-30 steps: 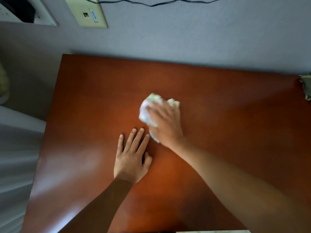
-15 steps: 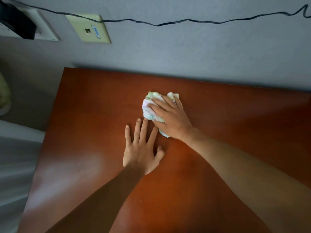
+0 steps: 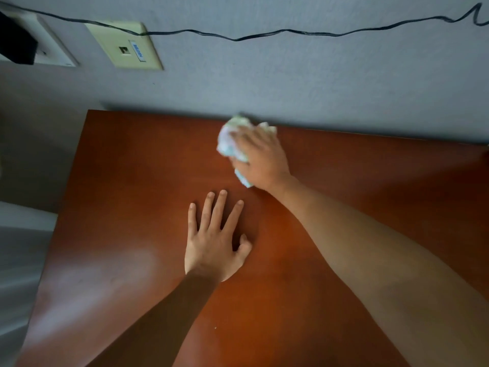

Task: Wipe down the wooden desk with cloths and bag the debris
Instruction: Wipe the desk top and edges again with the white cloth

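Conceivably, right hand [image 3: 260, 157], gripping cloth [image 3: 229, 140] at desk [image 3: 132, 168] far edge, overshoots against wall; left hand [image 3: 214, 242] splayed flat.

In front of me is a grey-blue textured wall [image 3: 291, 83] with a cream plastic socket plate [image 3: 124, 46]. A thin black cable [image 3: 264, 35] runs across it. Dim light.

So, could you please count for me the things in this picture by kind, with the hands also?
Hands: 2, left hand flat on the desk, right hand on the cloth
Cloths: 1
Desks: 1
Wall plates: 2
Cables: 1
Total: 7
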